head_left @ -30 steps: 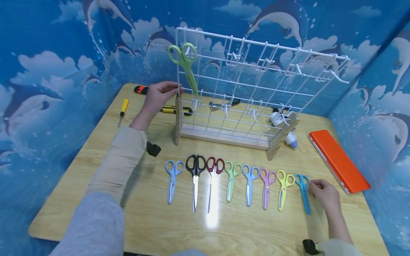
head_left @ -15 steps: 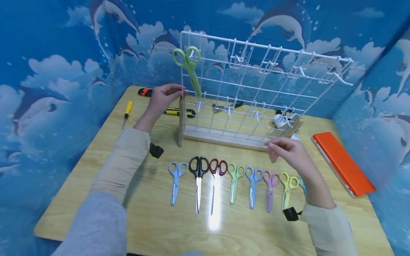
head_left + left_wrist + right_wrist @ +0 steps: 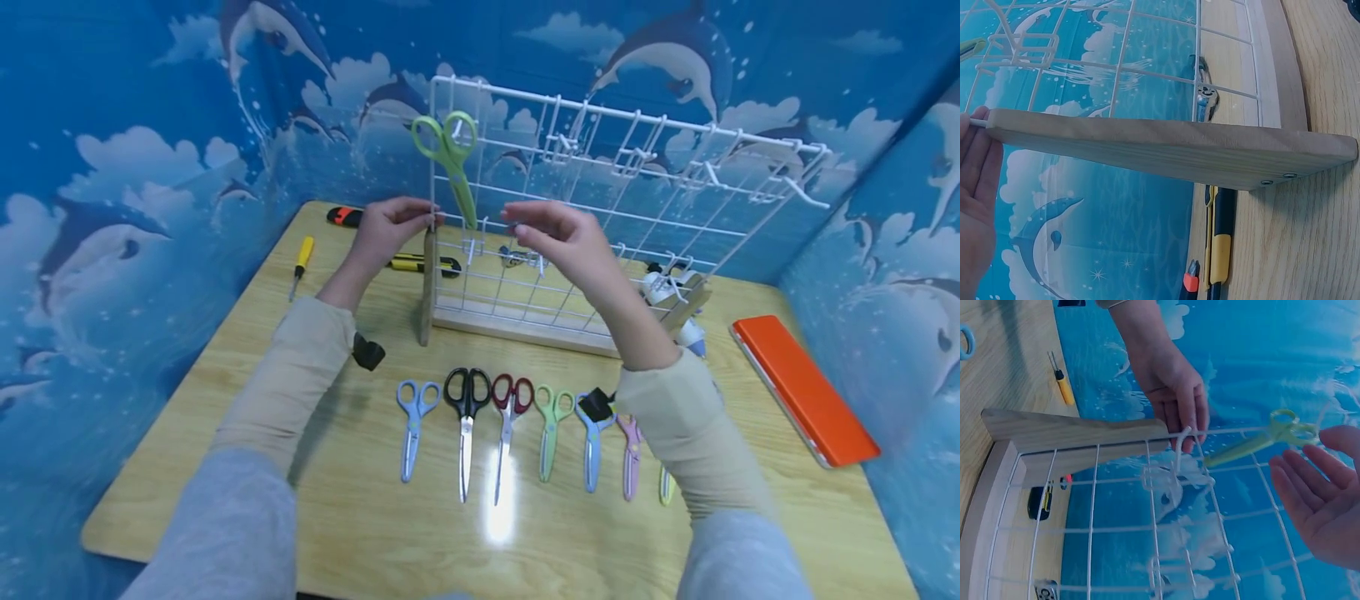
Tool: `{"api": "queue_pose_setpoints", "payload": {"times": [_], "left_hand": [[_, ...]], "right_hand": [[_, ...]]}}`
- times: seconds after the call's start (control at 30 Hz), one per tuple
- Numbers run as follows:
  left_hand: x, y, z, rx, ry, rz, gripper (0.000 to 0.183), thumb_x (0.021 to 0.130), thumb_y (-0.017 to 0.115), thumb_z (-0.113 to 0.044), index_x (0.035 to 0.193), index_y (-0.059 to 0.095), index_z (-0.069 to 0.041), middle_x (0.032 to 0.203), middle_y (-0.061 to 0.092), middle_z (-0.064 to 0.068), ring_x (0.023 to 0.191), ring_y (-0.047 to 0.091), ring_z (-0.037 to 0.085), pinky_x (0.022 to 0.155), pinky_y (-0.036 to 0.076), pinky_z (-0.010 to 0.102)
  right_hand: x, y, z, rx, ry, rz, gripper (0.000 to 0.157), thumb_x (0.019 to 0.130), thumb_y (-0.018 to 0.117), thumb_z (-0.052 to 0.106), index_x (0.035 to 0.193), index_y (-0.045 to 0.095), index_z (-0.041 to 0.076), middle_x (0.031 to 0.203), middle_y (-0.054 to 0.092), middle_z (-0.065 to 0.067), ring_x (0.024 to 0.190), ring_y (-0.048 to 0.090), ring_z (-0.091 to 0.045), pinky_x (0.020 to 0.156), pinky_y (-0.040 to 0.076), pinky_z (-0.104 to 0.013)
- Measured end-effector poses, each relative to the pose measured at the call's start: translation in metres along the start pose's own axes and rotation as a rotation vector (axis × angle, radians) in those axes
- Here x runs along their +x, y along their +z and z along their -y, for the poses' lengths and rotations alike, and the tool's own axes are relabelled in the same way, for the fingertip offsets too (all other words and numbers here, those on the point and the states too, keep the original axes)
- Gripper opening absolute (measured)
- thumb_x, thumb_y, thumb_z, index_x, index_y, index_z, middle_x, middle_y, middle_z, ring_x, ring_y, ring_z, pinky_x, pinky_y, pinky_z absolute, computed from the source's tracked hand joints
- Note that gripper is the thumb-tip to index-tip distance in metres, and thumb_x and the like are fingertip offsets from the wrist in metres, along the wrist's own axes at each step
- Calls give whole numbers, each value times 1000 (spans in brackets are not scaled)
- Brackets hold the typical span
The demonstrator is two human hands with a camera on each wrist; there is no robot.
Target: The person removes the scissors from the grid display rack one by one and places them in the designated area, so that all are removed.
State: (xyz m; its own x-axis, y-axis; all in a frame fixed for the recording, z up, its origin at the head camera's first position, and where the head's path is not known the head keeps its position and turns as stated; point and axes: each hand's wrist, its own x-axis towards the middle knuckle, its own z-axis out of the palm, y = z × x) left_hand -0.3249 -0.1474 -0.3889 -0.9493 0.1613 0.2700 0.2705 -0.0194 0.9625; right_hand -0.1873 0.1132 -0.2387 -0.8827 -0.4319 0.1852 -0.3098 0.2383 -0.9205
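Observation:
My left hand [image 3: 381, 235] pinches the left edge wire of a white wire rack [image 3: 517, 317], just above its wooden side leg [image 3: 1166, 140]. Light green scissors [image 3: 453, 158] hang by a handle loop from a hook at the rack's upper left. To the right of their blades, my right hand [image 3: 566, 242] is raised before the mesh, empty, with fingers apart and gently bent. In the right wrist view its fingers are close to the scissors' handles. Lower on the table lies a row of scissors, among them black [image 3: 467, 400], dark red [image 3: 512, 396] and pink ones [image 3: 631, 458]; my right forearm covers the row's right end.
Several bare white hooks [image 3: 558, 148] stick out from the mesh. Around the rack lie a yellow screwdriver [image 3: 302, 260], a yellow-black utility knife [image 3: 420, 265], a red-black tool [image 3: 343, 217], a glue gun [image 3: 692, 335] and an orange case [image 3: 804, 387].
My right hand has left the teal scissors at the far right and moved up and left, empty, to the rack near the hanging scissors. The left hand keeps its hold on the rack.

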Motion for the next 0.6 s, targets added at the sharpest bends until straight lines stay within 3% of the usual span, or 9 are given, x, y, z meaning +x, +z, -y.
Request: {"api": "queue_pose_setpoints", "payload": {"times": [0.1,0.2,0.23,0.3,0.4,0.47,0.57,0.6], "left_hand": [[-3,1,-3,4,6,-2,30,73,65,-16,102,61,-9,98,63,6,92,58,15,82,46,21],[-13,8,-22,24,20,-2,30,73,65,-18,100,61,-7,96,63,7,91,59,16,82,46,25],[-19,11,-35,4,15,10,27,74,63,-16,100,61,-7,96,63,8,90,59,16,82,47,26],[-18,11,-33,4,29,12,26,74,63,-15,99,61,-7,95,63,8,90,59,15,81,47,25],[-8,5,-16,10,1,21,28,76,62,-14,103,60,-8,100,62,7,93,58,15,83,46,24],[4,-2,10,19,22,28,31,74,64,-16,105,59,-10,101,61,5,94,57,14,83,45,21],[3,-2,10,42,21,24,31,75,63,-20,105,59,-10,102,61,5,95,57,15,83,45,21],[-2,1,1,43,21,21,31,75,63,-20,104,59,-9,101,61,6,95,57,15,84,45,22]], "right_hand": [[14,11,9,7,21,-40,34,84,53,19,116,50,8,115,52,-4,104,50,-15,89,41,-24],[25,21,16,-32,5,-88,33,84,53,14,116,49,5,115,52,-6,103,50,-14,88,41,-22],[28,24,18,-53,-6,-105,33,84,53,12,116,49,4,115,53,-7,103,51,-14,87,42,-20],[35,30,19,-96,-29,-144,32,84,53,10,115,49,2,115,53,-9,100,52,-14,85,43,-19],[46,37,16,-124,-53,-193,32,83,54,9,113,50,1,112,54,-11,96,54,-17,81,45,-18],[54,41,11,-155,-73,-226,31,82,56,11,111,52,3,108,56,-9,90,56,-15,77,46,-17],[65,46,2,-223,-107,-278,28,81,58,15,107,55,5,98,59,-7,81,58,-12,71,48,-16],[67,48,1,-260,-119,-296,27,80,59,16,105,56,5,95,60,-6,77,57,-11,68,48,-15]]}}
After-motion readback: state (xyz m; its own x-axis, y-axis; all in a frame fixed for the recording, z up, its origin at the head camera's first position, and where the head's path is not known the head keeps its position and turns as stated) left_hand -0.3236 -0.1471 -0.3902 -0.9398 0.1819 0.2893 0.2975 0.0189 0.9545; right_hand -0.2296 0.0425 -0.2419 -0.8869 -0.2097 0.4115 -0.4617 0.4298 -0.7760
